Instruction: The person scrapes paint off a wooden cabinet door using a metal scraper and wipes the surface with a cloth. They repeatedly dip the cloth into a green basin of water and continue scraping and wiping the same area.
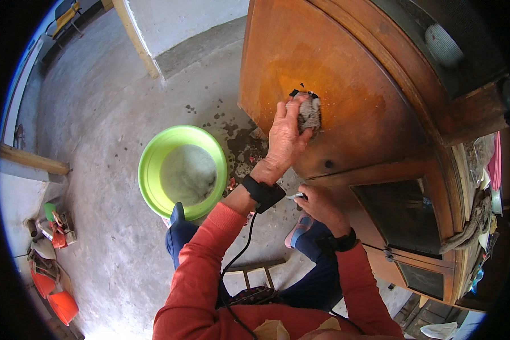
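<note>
My left hand [287,131] presses a crumpled grey-brown cloth [309,112] against the side panel of a brown wooden cabinet [357,85]. Dark scraps or marks [294,92] show on the panel at the cloth's upper edge, and the wood around it looks wet. Lower down, my right hand [325,208] grips a small metal tool [297,196], perhaps a blade or scraper; most of it is hidden by the fingers. A bright green plastic basin [148,174] with cloudy, sudsy water stands on the floor left of my left forearm.
Wet patches and debris [242,148] lie on the concrete floor between basin and cabinet. Glass-paned cabinet doors [399,208] are at right, with a grey rag [467,231] hanging nearby. Red buckets [63,307] stand at the lower left. A black cable [242,257] runs from my left wrist.
</note>
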Demonstrator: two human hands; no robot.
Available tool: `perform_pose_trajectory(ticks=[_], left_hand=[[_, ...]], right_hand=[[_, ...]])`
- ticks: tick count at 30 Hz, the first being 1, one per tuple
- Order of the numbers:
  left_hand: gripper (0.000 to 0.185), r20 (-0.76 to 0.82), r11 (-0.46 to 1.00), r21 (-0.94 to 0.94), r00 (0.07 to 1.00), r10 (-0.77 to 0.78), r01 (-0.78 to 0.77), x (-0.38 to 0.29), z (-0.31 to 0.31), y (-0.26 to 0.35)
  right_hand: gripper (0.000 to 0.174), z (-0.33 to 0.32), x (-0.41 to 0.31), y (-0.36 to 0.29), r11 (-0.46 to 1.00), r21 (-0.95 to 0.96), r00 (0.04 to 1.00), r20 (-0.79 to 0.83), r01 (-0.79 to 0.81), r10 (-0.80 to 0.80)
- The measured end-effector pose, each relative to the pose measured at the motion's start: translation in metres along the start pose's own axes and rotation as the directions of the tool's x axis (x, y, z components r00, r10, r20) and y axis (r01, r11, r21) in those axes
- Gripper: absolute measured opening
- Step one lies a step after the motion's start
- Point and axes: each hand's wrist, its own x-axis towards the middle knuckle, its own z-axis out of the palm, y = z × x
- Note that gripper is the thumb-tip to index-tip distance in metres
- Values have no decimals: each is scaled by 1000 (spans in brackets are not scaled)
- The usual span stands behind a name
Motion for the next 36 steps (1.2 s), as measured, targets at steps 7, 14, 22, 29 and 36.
perform_pose_trajectory(ticks=[7,14,22,29,36], left_hand=[[72,-43,994,74,996,-72,75,4,-7,-27],[66,-134,989,-24,980,-145,143,-3,6,-38],[68,193,969,245,981,-6,-42,-21,-11,-19],[63,162,953,81,940,-301,291,-49,-29,-35],[62,214,836,-205,857,-469,508,-75,-31,-34]], right_hand=[[26,-4,1,4,1000,8,991,-135,-18,19],[22,-11,4,2,993,89,967,-236,-75,94],[23,-27,4,-6,986,123,883,-443,-111,155],[20,-41,10,-18,956,284,790,-570,-67,224],[23,-42,39,-15,975,220,681,-717,23,146]])
